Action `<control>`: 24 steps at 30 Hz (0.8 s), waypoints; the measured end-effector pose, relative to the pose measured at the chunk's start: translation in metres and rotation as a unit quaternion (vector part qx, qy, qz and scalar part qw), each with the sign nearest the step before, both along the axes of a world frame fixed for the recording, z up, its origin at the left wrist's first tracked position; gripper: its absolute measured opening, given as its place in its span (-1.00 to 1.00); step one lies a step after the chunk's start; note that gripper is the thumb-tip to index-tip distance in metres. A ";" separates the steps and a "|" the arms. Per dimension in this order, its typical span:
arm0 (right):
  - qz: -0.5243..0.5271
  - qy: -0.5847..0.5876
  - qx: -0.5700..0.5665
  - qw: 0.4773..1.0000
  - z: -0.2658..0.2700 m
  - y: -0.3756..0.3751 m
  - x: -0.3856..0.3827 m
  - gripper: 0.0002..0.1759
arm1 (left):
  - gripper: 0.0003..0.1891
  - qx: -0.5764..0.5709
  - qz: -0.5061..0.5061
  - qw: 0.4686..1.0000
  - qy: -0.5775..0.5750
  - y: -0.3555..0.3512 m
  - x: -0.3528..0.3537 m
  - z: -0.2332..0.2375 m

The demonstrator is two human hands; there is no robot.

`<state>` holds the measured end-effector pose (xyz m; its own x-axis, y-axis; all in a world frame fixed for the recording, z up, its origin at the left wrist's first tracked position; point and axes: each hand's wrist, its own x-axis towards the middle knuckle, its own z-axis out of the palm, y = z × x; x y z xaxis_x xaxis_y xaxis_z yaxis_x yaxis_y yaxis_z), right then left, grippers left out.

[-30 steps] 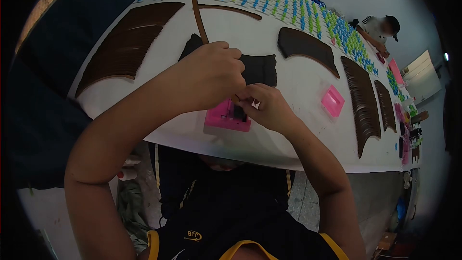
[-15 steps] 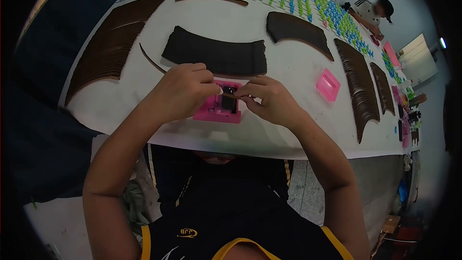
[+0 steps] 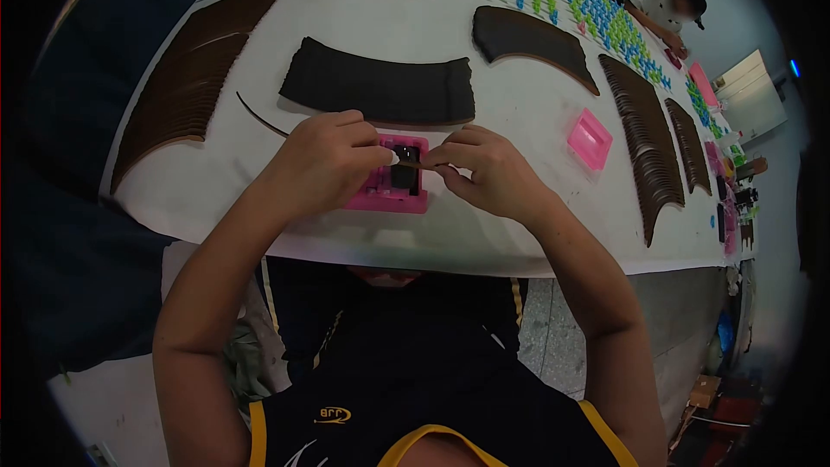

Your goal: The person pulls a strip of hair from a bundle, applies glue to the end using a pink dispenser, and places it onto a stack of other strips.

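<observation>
Over the pink box [image 3: 393,205], left hand [image 3: 328,156] and right hand [image 3: 488,169] are pinching a strip [image 3: 419,164]
Between them, its axis is running nine-to-three o'clock

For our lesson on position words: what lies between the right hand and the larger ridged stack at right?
In the head view, a pink tray lies between the right hand and that stack, with white tabletop showing either side.

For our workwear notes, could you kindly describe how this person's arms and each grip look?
Both arms are bare, with no glove visible on the left grip or right grip. The black sleeveless top has yellow armhole trim and a yellow JJB logo.
</observation>
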<state>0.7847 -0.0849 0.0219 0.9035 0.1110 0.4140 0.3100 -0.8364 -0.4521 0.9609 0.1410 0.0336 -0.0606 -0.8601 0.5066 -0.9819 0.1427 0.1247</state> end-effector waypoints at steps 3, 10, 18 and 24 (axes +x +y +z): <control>-0.013 0.016 0.002 1.000 0.002 -0.004 -0.007 -0.70 | -0.71 0.005 -0.001 1.000 0.010 -0.001 -0.002 -0.001; -0.074 0.058 -0.023 0.995 0.012 -0.047 -0.061 -0.73 | -0.77 -0.004 -0.001 1.000 0.019 -0.007 -0.005 -0.006; -0.169 0.081 -0.055 0.981 0.016 -0.098 -0.130 -0.77 | -0.75 -0.015 -0.017 0.999 0.030 -0.013 -0.005 -0.009; -0.179 0.062 -0.060 0.980 0.014 -0.100 -0.135 -0.79 | -0.73 -0.002 -0.017 0.999 0.032 -0.012 -0.004 -0.005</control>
<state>0.6495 -0.1853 0.0354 0.9357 -0.1821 0.3023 -0.0649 -0.9308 -0.3596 0.9566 0.1290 0.0289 -0.0571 -0.8558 0.5141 -0.9664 0.1767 0.1868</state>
